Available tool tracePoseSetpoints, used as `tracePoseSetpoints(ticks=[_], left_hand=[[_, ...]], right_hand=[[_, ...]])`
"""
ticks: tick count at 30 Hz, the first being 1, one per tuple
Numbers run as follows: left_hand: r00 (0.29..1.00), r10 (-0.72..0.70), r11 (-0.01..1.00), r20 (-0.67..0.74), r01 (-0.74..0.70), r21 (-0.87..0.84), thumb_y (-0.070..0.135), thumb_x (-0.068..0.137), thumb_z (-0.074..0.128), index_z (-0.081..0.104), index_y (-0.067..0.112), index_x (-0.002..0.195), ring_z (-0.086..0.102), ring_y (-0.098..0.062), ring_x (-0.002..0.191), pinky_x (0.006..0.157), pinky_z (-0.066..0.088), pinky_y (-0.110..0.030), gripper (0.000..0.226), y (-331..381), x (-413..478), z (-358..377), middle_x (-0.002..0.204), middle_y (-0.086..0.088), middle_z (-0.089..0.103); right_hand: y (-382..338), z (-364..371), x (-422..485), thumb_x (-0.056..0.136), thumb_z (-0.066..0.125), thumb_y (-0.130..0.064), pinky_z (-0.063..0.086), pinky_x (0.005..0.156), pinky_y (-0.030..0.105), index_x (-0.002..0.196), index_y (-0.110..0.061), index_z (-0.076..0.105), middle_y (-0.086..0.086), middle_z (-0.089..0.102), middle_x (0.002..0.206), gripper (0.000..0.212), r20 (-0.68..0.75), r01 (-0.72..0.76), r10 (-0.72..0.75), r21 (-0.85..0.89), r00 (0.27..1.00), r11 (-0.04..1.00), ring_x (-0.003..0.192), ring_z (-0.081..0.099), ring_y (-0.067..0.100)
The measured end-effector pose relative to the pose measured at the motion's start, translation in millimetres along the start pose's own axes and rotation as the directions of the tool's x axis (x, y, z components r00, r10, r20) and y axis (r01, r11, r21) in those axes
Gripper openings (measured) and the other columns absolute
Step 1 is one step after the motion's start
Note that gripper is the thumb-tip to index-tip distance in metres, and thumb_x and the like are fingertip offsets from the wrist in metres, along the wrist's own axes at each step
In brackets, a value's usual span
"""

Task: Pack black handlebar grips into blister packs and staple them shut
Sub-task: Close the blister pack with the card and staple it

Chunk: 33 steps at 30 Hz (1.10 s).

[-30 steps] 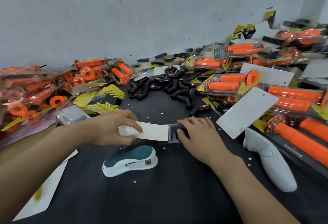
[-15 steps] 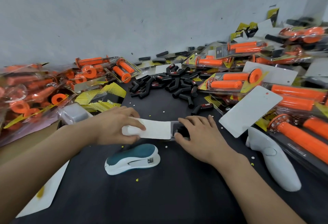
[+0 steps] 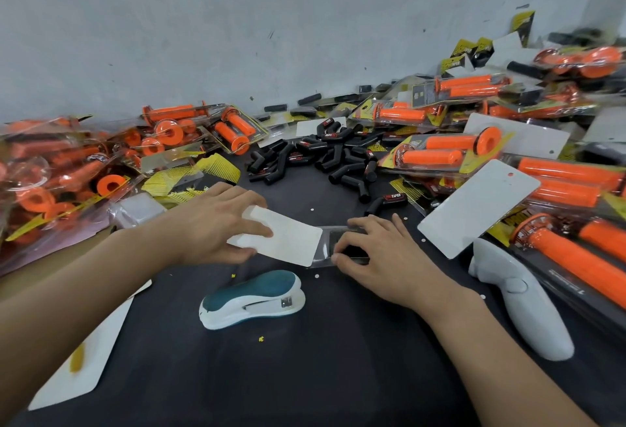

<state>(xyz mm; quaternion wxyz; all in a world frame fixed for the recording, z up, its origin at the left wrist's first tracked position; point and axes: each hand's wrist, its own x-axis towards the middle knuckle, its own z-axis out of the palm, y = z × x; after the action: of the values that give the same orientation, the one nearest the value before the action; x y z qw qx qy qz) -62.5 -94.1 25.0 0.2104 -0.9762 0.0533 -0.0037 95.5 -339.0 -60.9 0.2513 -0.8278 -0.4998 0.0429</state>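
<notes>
Head view: left grip (image 3: 210,223) pinches card (image 3: 288,240), right grip (image 3: 382,254) clamps blister pack (image 3: 326,241); stapler (image 3: 252,298) nearby.

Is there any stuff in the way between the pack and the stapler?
Nothing visible is in the way. The stapler lies on the black cloth just on the near side of the pack and its card. Only a tiny paper dot lies between them.
</notes>
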Motion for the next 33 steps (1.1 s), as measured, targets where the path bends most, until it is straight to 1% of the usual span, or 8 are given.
tracePoseSetpoints(ticks=[7, 11, 18, 21, 24, 27, 30, 33], left_hand=[[1.000, 0.000, 1.000, -0.025, 0.000, 0.016, 0.055, 0.088, 0.061, 0.067, 0.043, 0.119, 0.056, -0.022, 0.114, 0.096, 0.043, -0.038, 0.034, 0, 0, 6, 0.129, -0.001, 0.057], [0.999, -0.051, 0.989, 0.008, 0.051, -0.139, 0.065, 0.090, 0.047, 0.059, 0.051, 0.124, 0.047, -0.014, 0.122, 0.100, 0.033, -0.028, 0.038, 3, -1, 15, 0.135, 0.007, 0.049], [0.987, -0.112, 0.903, 0.113, 0.148, -0.402, 0.068, 0.088, 0.051, 0.056, 0.050, 0.126, 0.041, 0.000, 0.124, 0.102, 0.029, -0.021, 0.042, 7, 10, 18, 0.134, 0.022, 0.045], [0.980, -0.124, 0.866, 0.155, 0.183, -0.466, 0.068, 0.086, 0.054, 0.055, 0.049, 0.127, 0.040, 0.002, 0.126, 0.105, 0.031, -0.023, 0.044, 13, 15, 20, 0.134, 0.023, 0.044], [0.977, -0.147, 0.829, 0.157, 0.208, -0.519, 0.067, 0.084, 0.057, 0.056, 0.047, 0.127, 0.040, 0.001, 0.129, 0.111, 0.033, -0.032, 0.048, 23, 22, 20, 0.136, 0.021, 0.045], [0.970, -0.173, 0.777, 0.168, 0.240, -0.582, 0.066, 0.083, 0.061, 0.054, 0.046, 0.130, 0.041, 0.000, 0.129, 0.111, 0.031, -0.029, 0.051, 36, 32, 19, 0.136, 0.022, 0.045], [0.964, -0.208, 0.677, 0.163, 0.262, -0.688, 0.069, 0.081, 0.057, 0.052, 0.044, 0.132, 0.045, 0.001, 0.124, 0.107, 0.036, -0.027, 0.057, 47, 37, 15, 0.134, 0.024, 0.046], [0.909, -0.381, 0.623, 0.170, 0.388, -0.679, 0.067, 0.087, 0.050, 0.051, 0.033, 0.136, 0.053, -0.008, 0.120, 0.101, 0.041, -0.027, 0.060, 40, 31, 10, 0.133, 0.015, 0.052]], right_hand=[[0, 1, 0, 0.096, 0.046, -0.057, -0.004, 0.123, 0.046, 0.110, -0.043, 0.064, -0.006, 0.037, 0.154, 0.026, -0.007, -0.008, 0.008, 0.014, 1.000, 1.000, 0.149, 0.020, 0.017], [0, 1, 1, 0.097, 0.045, -0.058, -0.004, 0.123, 0.046, 0.111, -0.044, 0.063, -0.006, 0.036, 0.155, 0.026, -0.001, -0.023, 0.023, 0.016, 1.000, 1.000, 0.149, 0.020, 0.018], [-3, 0, 2, 0.097, 0.046, -0.055, 0.000, 0.124, 0.046, 0.110, -0.039, 0.052, -0.011, 0.042, 0.146, 0.021, -0.009, -0.050, 0.050, 0.013, 0.999, 0.999, 0.146, 0.025, 0.015], [-3, -1, 2, 0.097, 0.047, -0.054, 0.003, 0.125, 0.043, 0.120, -0.035, 0.046, -0.012, 0.047, 0.139, 0.029, -0.011, -0.053, 0.053, 0.019, 0.999, 0.998, 0.143, 0.029, 0.014], [-4, 0, 2, 0.098, 0.045, -0.053, 0.002, 0.125, 0.042, 0.137, -0.035, 0.039, -0.012, 0.043, 0.146, 0.043, -0.018, -0.037, 0.037, 0.024, 0.999, 0.999, 0.145, 0.026, 0.012], [-6, 1, 4, 0.100, 0.044, -0.050, 0.001, 0.125, 0.040, 0.148, -0.035, 0.031, -0.010, 0.038, 0.152, 0.052, -0.029, -0.018, 0.019, 0.044, 0.999, 0.999, 0.146, 0.024, 0.011], [-9, 0, 5, 0.102, 0.044, -0.043, 0.005, 0.124, 0.037, 0.149, -0.034, 0.032, -0.008, 0.038, 0.153, 0.049, -0.090, 0.011, 0.000, 0.117, 0.996, 0.993, 0.146, 0.021, 0.012], [-11, -5, 4, 0.102, 0.047, -0.033, 0.025, 0.116, 0.034, 0.144, -0.030, 0.042, -0.005, 0.046, 0.147, 0.043, -0.294, -0.035, 0.092, 0.193, 0.951, 0.980, 0.138, 0.030, 0.014]])
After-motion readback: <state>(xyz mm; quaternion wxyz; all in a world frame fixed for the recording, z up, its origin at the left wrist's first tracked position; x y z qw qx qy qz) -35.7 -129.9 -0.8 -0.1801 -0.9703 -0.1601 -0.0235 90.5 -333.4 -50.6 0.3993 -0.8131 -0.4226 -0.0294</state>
